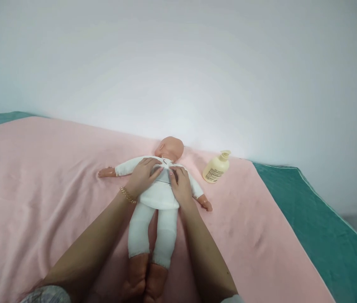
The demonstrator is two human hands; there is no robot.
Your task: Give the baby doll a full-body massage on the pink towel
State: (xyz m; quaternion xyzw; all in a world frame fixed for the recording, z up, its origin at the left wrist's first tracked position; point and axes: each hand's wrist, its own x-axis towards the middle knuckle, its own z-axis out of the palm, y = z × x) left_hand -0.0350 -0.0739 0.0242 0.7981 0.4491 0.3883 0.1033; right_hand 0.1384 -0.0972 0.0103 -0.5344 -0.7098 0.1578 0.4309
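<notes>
Pink cloth (71,189) lies beneath the doll (158,198), which is stretched out with its head away from us and, as far as we can tell, its back uppermost. We have both hands on its upper torso: the left hand (145,172) on one side, the right hand (181,183) on the other, thumbs towards the middle. The fingers of each are extended and slightly bent, resting on the white fabric; we see nothing pinched or gripped, and cannot tell how firmly they press. Caution: uneven pressure could roll the soft torso or twist the head, since neither hand supports it. Pushing lengthwise could slide the doll and gather the cloth, which already shows folds on our left. The bracelet (128,195) on our left wrist lies close to the doll and could snag its fabric if we drag that wrist across. The pump bottle (215,170) stands near the doll's arm on our right; a wide sweep of our right hand, or a tug on the cloth under its base, could topple it.
</notes>
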